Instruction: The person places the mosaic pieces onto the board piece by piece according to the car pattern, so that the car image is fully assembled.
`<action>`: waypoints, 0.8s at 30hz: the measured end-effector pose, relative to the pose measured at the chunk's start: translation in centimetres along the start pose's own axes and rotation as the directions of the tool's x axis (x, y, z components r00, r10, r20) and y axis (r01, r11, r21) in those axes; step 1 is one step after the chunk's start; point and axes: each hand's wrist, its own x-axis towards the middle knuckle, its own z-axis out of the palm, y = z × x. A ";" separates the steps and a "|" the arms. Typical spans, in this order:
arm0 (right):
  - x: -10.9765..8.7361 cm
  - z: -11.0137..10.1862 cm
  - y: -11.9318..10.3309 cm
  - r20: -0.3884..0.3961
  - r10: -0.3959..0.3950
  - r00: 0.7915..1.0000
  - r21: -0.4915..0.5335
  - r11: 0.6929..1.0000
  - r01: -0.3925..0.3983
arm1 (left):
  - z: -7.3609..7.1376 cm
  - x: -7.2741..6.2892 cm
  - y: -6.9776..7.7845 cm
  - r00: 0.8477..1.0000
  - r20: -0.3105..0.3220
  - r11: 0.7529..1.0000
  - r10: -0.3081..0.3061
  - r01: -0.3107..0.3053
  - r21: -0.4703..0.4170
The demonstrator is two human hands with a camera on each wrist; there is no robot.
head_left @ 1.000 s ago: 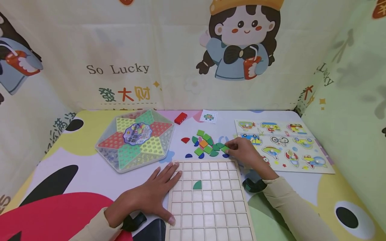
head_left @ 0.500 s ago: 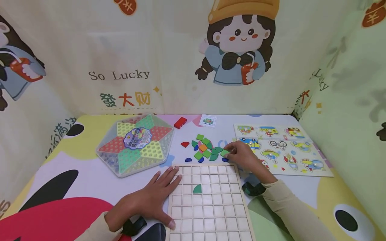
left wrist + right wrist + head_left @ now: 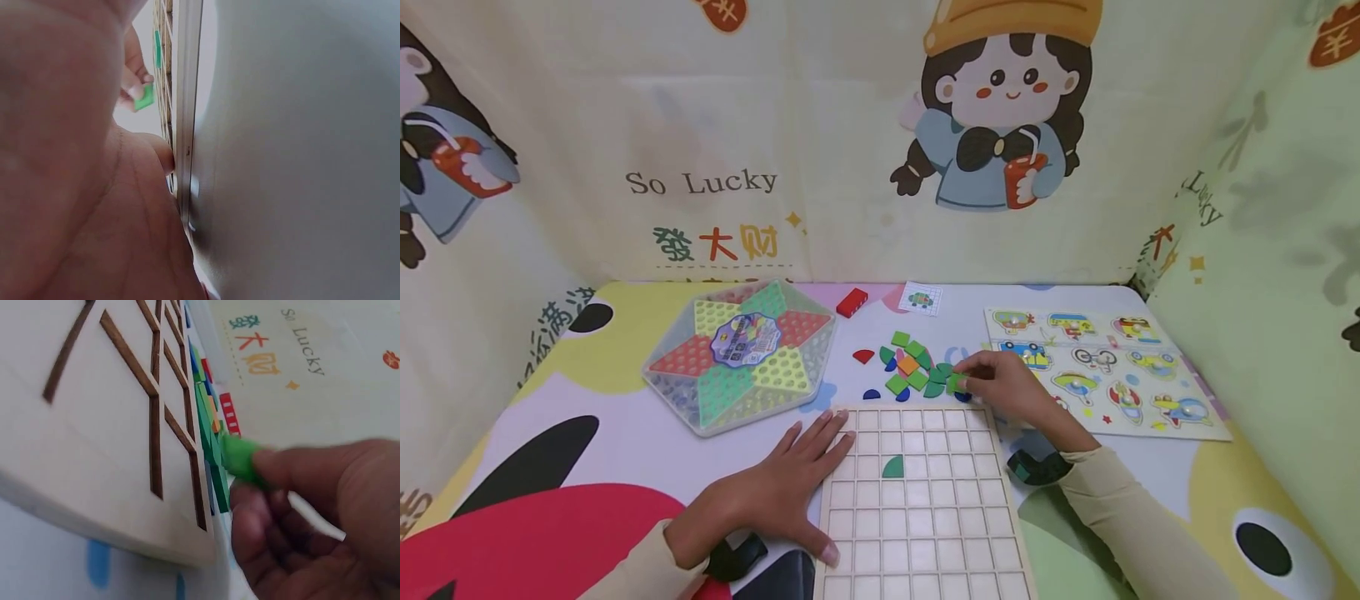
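My right hand [image 3: 1009,390] pinches a light green square tile [image 3: 240,456] between thumb and fingers, at the right side of the tile pile. The same green tile [image 3: 144,98] shows in the left wrist view. My left hand [image 3: 782,487] lies with fingers spread along the left edge of a wooden grid board [image 3: 925,525], its thumb on the frame. One dark green quarter-circle tile [image 3: 893,467] sits in a cell of the board. Beyond the board lie loose tiles: green squares, an orange square [image 3: 907,365], green quarter-circles, blue half-circles and a red quarter-circle [image 3: 862,357].
A hexagonal Chinese checkers box [image 3: 741,358] stands at the left. A white puzzle board with vehicle pictures [image 3: 1101,375] lies at the right, close to my right hand. Toward the back are a red block [image 3: 852,302] and a small pattern card [image 3: 921,298].
My right hand has picked up the green square tile from the pile's right side and tilted it slightly. My left hand stays on the board's edge.
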 end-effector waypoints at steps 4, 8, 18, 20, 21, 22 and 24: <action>0.0 0.0 -0.4 0.062 -0.064 0.996 0.102 0.993 0.057 | -0.1 -0.1 -0.1 1.000 -0.017 1.000 0.014 -0.014 0.000; -0.1 0.1 -0.6 0.108 -0.106 0.988 0.130 0.987 0.092 | -0.1 -0.1 -0.1 1.000 -0.018 1.000 0.018 -0.018 -0.003; -0.6 0.2 -1.0 0.207 -0.106 0.973 0.188 0.980 0.067 | -0.2 0.3 0.0 1.000 -0.008 1.000 0.025 -0.026 -0.007; -0.7 0.3 -1.3 0.229 -0.116 0.967 0.200 0.977 0.069 | -0.2 0.2 0.0 1.000 -0.006 1.000 0.027 -0.027 -0.006; -0.7 0.4 -1.4 0.241 -0.124 0.963 0.203 0.976 0.075 | -0.2 0.2 -0.1 1.000 -0.006 1.000 0.028 -0.028 -0.006; -0.8 0.4 -1.5 0.254 -0.133 0.958 0.208 0.975 0.080 | -0.2 0.2 -0.1 1.000 -0.005 1.000 0.029 -0.029 -0.006; -0.9 0.5 -1.7 0.278 -0.153 0.948 0.214 0.972 0.094 | -0.2 0.1 -0.1 1.000 -0.004 1.000 0.026 -0.026 -0.008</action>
